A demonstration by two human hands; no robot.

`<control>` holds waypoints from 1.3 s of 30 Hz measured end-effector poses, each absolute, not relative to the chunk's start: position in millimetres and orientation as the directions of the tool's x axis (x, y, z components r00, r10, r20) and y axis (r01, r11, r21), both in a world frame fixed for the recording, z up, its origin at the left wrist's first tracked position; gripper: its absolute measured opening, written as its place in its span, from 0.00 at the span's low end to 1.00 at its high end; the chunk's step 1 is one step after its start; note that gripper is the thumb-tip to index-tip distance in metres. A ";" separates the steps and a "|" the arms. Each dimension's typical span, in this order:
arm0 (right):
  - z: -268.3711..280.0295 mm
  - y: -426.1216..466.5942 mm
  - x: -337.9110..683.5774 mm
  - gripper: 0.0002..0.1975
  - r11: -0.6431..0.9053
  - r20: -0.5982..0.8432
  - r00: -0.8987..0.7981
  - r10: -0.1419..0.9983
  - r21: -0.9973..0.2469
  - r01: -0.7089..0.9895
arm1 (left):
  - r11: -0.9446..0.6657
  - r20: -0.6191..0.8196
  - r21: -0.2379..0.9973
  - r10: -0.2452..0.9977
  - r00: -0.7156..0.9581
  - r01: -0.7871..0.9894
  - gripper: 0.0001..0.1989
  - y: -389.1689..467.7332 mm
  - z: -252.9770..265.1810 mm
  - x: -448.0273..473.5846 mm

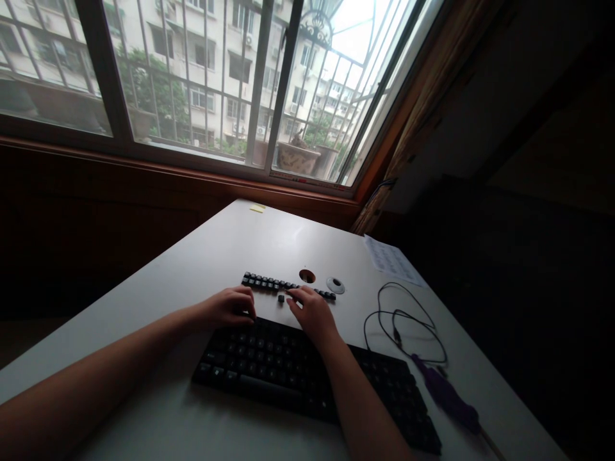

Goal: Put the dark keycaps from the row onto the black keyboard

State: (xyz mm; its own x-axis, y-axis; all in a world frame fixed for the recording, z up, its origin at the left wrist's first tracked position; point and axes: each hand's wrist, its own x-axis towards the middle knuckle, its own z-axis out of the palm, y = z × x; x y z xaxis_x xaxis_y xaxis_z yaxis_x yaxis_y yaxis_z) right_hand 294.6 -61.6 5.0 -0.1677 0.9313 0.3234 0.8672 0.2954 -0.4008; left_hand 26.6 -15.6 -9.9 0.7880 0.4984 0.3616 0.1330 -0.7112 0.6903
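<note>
A black keyboard (269,358) lies on the white table below my hands, with its far row of keys partly hidden. At its far left corner is my left hand (230,307), fingers curled and thumb low by the keyboard's edge; anything between them is too dark to make out. My right hand (312,314) reaches over the keyboard's far edge, thumb and forefinger apart. Its fingertips are at a line of loose black keycaps (262,282), covering part of it. One single keycap (281,299) sits just left of those fingertips, apart from the line.
Behind the keycaps are a round hole (307,276) in the table and a grey ring-shaped grommet (336,285). A looped black cable (391,314), a purple brush-like object (446,397) and printed paper (391,259) are on the right. A yellow note (257,208) is at the far corner.
</note>
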 end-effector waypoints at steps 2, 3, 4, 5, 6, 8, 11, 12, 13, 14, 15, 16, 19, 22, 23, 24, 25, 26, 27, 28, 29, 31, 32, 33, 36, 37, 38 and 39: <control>5.7 -65.0 294.7 0.12 0.310 0.317 -0.195 0.928 -0.369 0.876 | -0.710 0.363 0.691 0.503 0.784 0.136 0.08 -16.2 -9.7 26.7; 6.0 -66.3 294.5 0.13 0.313 0.305 -0.208 0.929 -0.350 0.883 | -0.709 0.362 0.691 0.506 0.783 0.138 0.08 -16.4 -9.5 26.8; 6.2 -67.3 294.3 0.14 0.317 0.289 -0.225 0.931 -0.327 0.890 | -0.708 0.361 0.692 0.506 0.784 0.139 0.08 -16.5 -9.3 26.8; 6.3 -68.1 294.0 0.15 0.319 0.274 -0.239 0.932 -0.304 0.898 | -0.708 0.359 0.693 0.504 0.785 0.138 0.08 -16.6 -9.1 26.8; 6.6 -68.7 293.7 0.16 0.321 0.258 -0.251 0.933 -0.280 0.905 | -0.708 0.359 0.693 0.502 0.787 0.136 0.08 -16.5 -8.9 26.9; 7.3 -69.2 293.0 0.18 0.321 0.230 -0.268 0.936 -0.241 0.916 | -0.711 0.360 0.690 0.496 0.790 0.132 0.08 -16.1 -8.8 27.1; 9.3 -69.4 292.1 0.19 0.307 0.196 -0.269 0.943 -0.207 0.929 | -0.714 0.364 0.687 0.496 0.789 0.131 0.08 -15.2 -9.2 27.6; 10.1 -69.4 291.8 0.19 0.302 0.186 -0.267 0.946 -0.202 0.932 | -0.713 0.364 0.688 0.497 0.788 0.132 0.08 -15.0 -9.4 27.7; 10.8 -69.4 291.6 0.19 0.296 0.180 -0.262 0.948 -0.199 0.934 | -0.712 0.363 0.689 0.497 0.788 0.133 0.08 -14.9 -9.4 27.8; 11.3 -69.3 291.3 0.19 0.289 0.174 -0.257 0.951 -0.196 0.937 | -0.711 0.361 0.690 0.497 0.789 0.132 0.08 -14.9 -9.2 27.9; 11.7 -69.1 291.0 0.19 0.282 0.169 -0.251 0.953 -0.195 0.939 | -0.710 0.358 0.691 0.497 0.791 0.133 0.08 -15.1 -8.9 27.9; 11.9 -68.9 290.8 0.19 0.276 0.165 -0.246 0.955 -0.194 0.941 | -0.709 0.354 0.692 0.496 0.793 0.134 0.08 -15.4 -8.4 27.9; 11.1 -67.7 290.6 0.20 0.259 0.149 -0.232 0.961 -0.199 0.945 | -0.703 0.343 0.698 0.497 0.797 0.139 0.08 -16.4 -6.7 27.9; 9.7 -66.8 291.0 0.23 0.248 0.142 -0.220 0.965 -0.221 0.943 | -0.702 0.340 0.698 0.497 0.799 0.140 0.08 -16.8 -5.9 27.8; 9.5 -66.7 291.2 0.23 0.245 0.145 -0.216 0.966 -0.230 0.942 | -0.704 0.340 0.696 0.495 0.799 0.140 0.08 -16.7 -6.0 27.8; 9.3 -66.7 291.3 0.23 0.243 0.150 -0.211 0.966 -0.238 0.940 | -0.705 0.342 0.695 0.494 0.799 0.139 0.08 -16.5 -6.3 27.6; 9.3 -66.9 291.3 0.23 0.240 0.155 -0.207 0.966 -0.244 0.940 | -0.706 0.344 0.694 0.493 0.799 0.137 0.08 -16.2 -6.8 27.5; 9.5 -67.1 291.2 0.22 0.237 0.158 -0.203 0.967 -0.247 0.940 | -0.707 0.345 0.694 0.493 0.799 0.137 0.08 -15.8 -7.3 27.3; 9.8 -67.3 291.0 0.21 0.235 0.156 -0.201 0.967 -0.248 0.940 | -0.709 0.345 0.692 0.492 0.799 0.137 0.08 -15.5 -7.8 27.1; 10.1 -67.6 290.7 0.21 0.235 0.152 -0.202 0.968 -0.246 0.940 | -0.711 0.346 0.690 0.491 0.800 0.138 0.09 -15.2 -8.2 26.9; 10.4 -67.8 290.4 0.20 0.235 0.146 -0.204 0.968 -0.243 0.941 | -0.713 0.346 0.688 0.490 0.800 0.139 0.09 -15.0 -8.5 26.8; 10.8 -68.0 289.8 0.20 0.235 0.137 -0.207 0.969 -0.233 0.944 | -0.712 0.347 0.688 0.492 0.798 0.140 0.09 -15.0 -8.7 26.8; 10.9 -68.0 289.6 0.20 0.235 0.138 -0.207 0.969 -0.228 0.945 | -0.711 0.347 0.690 0.492 0.798 0.138 0.10 -15.1 -8.6 26.9; 10.8 -67.9 289.3 0.20 0.234 0.139 -0.207 0.968 -0.222 0.946 | -0.710 0.348 0.691 0.492 0.798 0.137 0.10 -15.3 -8.4 27.1; 10.1 -67.6 288.9 0.21 0.227 0.136 -0.202 0.970 -0.213 0.950 | -0.711 0.348 0.690 0.491 0.799 0.136 0.10 -15.8 -7.8 27.8; 9.8 -67.4 288.8 0.21 0.225 0.133 -0.200 0.971 -0.211 0.951 | -0.711 0.347 0.690 0.490 0.800 0.137 0.09 -15.8 -7.7 27.9; 9.4 -67.3 288.7 0.21 0.221 0.129 -0.197 0.972 -0.209 0.953 | -0.711 0.344 0.689 0.490 0.801 0.139 0.09 -15.8 -7.8 28.1; 9.1 -67.1 288.6 0.21 0.218 0.127 -0.195 0.973 -0.206 0.954 | -0.710 0.343 0.690 0.492 0.801 0.141 0.09 -15.7 -7.9 28.1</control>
State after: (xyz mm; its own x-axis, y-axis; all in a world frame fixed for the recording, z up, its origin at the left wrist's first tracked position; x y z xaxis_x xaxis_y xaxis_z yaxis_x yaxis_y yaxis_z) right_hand 288.6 -67.1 9.1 -0.1952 0.9726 0.1267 0.9538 0.2183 -0.2063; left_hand 28.1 -15.7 -7.9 0.8006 0.4916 0.3427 0.1408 -0.7101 0.6898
